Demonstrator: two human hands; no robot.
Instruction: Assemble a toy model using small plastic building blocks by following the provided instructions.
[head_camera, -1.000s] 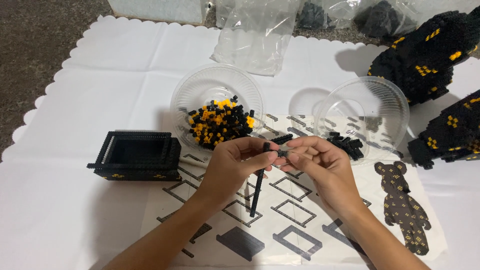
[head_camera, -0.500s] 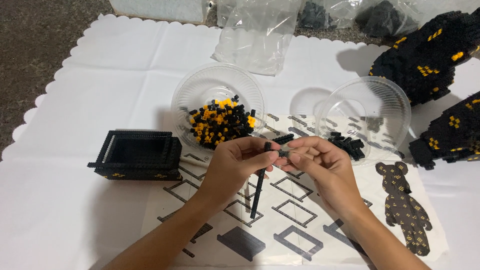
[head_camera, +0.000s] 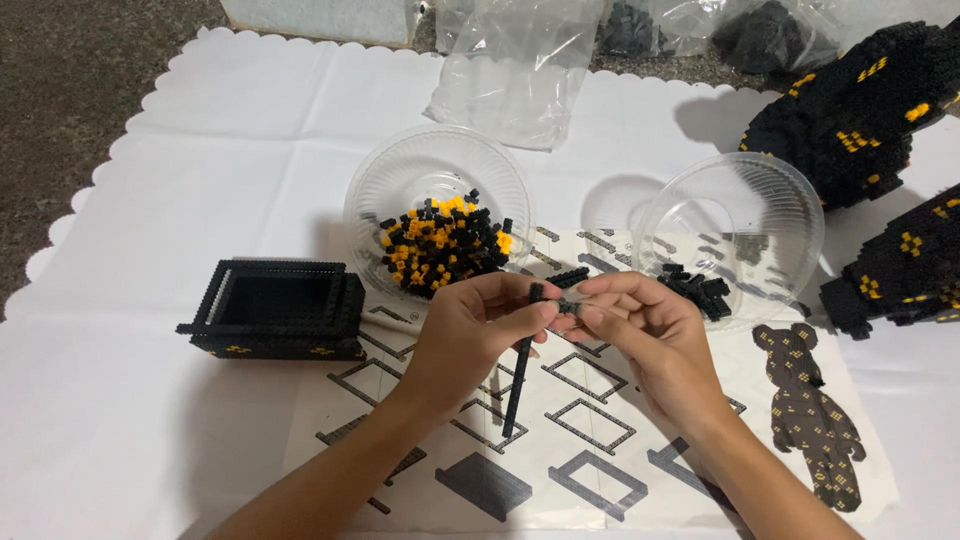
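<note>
Your left hand (head_camera: 470, 335) has its grip clamped on the top of a long thin black brick strip (head_camera: 520, 365), thumb and fingertips pinching the upper end while the rest hangs down over the instruction sheet (head_camera: 600, 440). Your right hand (head_camera: 640, 335) has its grip closed on a tiny dark brick piece (head_camera: 568, 306), held right against the top of the strip. Both meet just above the sheet, in front of the two bowls.

To seat the piece cleanly, I'd judge it best to keep the strip pinched close to the joint so it cannot flex, line the studs up square, and press straight down rather than at an angle. The free lower end looks likely to swing; resting it on the table would steady it.

Behind your left hand stands the clear bowl of black and yellow bricks (head_camera: 440, 245); behind your right, the clear bowl with a few black pieces (head_camera: 700, 290). The black open-topped box frame (head_camera: 275, 310) sits well to the left, and larger black built sections (head_camera: 860, 110) lie at far right.
</note>
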